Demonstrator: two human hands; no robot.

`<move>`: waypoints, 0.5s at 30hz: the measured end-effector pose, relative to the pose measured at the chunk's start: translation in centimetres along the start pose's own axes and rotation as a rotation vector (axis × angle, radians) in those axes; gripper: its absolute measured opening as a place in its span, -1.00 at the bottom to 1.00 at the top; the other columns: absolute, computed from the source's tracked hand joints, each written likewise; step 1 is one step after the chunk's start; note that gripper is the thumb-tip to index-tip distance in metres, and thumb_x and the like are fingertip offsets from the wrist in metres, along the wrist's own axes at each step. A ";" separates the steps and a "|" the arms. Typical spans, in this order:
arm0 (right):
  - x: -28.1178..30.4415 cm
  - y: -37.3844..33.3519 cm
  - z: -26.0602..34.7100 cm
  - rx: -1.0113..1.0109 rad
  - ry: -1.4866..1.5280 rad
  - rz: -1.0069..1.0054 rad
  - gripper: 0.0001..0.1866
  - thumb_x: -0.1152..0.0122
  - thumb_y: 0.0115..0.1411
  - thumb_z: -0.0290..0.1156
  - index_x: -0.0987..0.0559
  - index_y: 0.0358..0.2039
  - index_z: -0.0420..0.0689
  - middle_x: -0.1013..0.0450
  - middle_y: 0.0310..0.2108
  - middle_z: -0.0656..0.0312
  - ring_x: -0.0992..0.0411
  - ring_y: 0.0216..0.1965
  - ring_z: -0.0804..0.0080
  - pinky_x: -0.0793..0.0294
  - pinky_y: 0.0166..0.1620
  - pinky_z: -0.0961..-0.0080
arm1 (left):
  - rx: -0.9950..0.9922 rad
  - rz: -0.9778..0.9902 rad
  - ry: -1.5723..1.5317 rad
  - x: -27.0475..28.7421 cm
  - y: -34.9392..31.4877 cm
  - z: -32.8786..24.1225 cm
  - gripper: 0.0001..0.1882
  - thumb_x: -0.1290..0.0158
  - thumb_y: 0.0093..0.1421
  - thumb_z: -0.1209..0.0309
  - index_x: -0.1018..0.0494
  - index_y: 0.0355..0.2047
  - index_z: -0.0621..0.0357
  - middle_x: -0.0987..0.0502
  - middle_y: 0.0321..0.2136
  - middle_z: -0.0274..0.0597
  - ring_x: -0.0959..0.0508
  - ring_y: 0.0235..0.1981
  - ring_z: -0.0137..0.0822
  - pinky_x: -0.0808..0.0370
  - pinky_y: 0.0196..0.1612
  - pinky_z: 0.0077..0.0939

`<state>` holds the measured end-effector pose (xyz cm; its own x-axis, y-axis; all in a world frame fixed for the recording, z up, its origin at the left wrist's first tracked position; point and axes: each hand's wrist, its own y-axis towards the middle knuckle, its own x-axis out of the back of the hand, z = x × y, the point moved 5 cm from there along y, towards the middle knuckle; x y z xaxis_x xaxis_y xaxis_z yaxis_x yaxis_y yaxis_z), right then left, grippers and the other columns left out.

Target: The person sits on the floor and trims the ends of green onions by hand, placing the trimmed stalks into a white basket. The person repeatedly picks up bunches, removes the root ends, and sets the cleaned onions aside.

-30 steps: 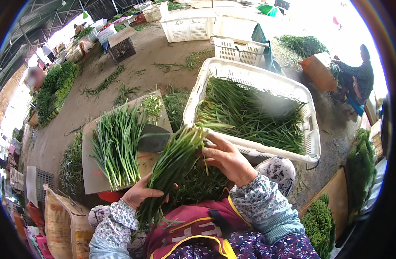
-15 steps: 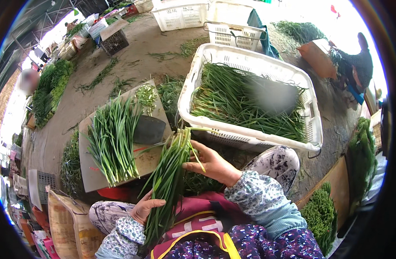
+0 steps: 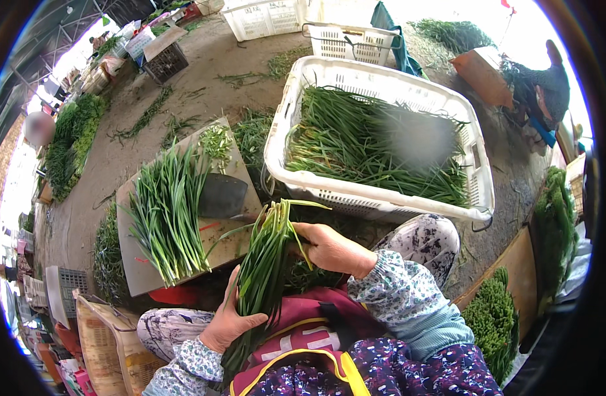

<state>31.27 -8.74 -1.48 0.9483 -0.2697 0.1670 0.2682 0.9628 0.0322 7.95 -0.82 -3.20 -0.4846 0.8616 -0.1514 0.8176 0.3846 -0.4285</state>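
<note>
A bunch of green chives (image 3: 260, 264) stands tilted over my lap, pale cut ends up and a few bent yellowish leaves hanging off it. My left hand (image 3: 229, 322) is closed round its lower part, thumb in front. Near the pale ends, my right hand (image 3: 336, 249) grips the bunch from the right side; its fingertips are hidden behind the leaves. Just ahead to the left, a board (image 3: 134, 254) carries a pile of chives (image 3: 168, 214), a dark broad cleaver blade (image 3: 222, 196) and short pale trimmings (image 3: 217, 142).
A large white plastic crate (image 3: 375, 188) of chives stands ahead on the right. More white crates (image 3: 263, 18) are behind it. Loose leaves (image 3: 253, 138) litter the dirt floor beside the board. A tan basket (image 3: 105, 336) stands at lower left, and green bundles (image 3: 491, 317) lie at lower right.
My left hand has moved up the bunch and wraps it more fully. My right hand has turned, its fingers now going behind the leaves. The view has shifted slightly.
</note>
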 end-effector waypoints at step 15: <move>3.5 0.3 1.9 0.041 -0.278 0.021 -0.72 -0.29 0.18 -0.33 -0.60 -0.23 -0.30 -0.54 -0.36 -0.16 -0.53 -0.28 -0.11 -0.50 -0.20 0.22 | 0.387 0.054 -0.254 -0.4 -0.4 -0.5 -0.41 -0.10 0.02 0.69 -0.32 0.13 0.34 -0.60 -0.20 -0.03 -0.65 -0.34 -0.24 -0.63 -0.22 -0.41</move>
<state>34.33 -9.40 1.00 0.8692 -0.2405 0.4320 0.2363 0.9695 0.0644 7.94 -1.16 -2.53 -0.5451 0.7496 -0.3754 0.6911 0.1482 -0.7074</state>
